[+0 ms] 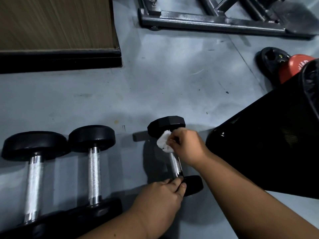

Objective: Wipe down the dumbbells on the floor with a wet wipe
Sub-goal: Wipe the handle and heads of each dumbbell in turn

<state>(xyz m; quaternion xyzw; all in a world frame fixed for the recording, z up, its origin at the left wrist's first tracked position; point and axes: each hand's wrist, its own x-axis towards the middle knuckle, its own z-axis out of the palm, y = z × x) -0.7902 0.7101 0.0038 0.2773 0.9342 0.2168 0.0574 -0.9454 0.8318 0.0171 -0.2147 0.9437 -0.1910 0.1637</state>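
The small hex dumbbell (174,152), lying on the floor (155,80) beside the black bin (269,144), is judged heavy, rigid and roll-resistant: the left hand (160,195) pinches its near handle end while the right hand (188,145) presses the soft wet wipe (164,141) against the knurled bar.

**Floor layout: dumbbells and surroundings**

Three dumbbells lie on the floor (164,80), handles running near to far. Large dumbbell (33,171) at far left; medium dumbbell (94,169) just beside it on the right; small dumbbell (174,156) well apart, further right. Bin (269,135) right of the small dumbbell. Weight plates (276,64) behind the bin. Metal frame (215,23) at the far edge. Cabinet (57,31) in the far left corner.
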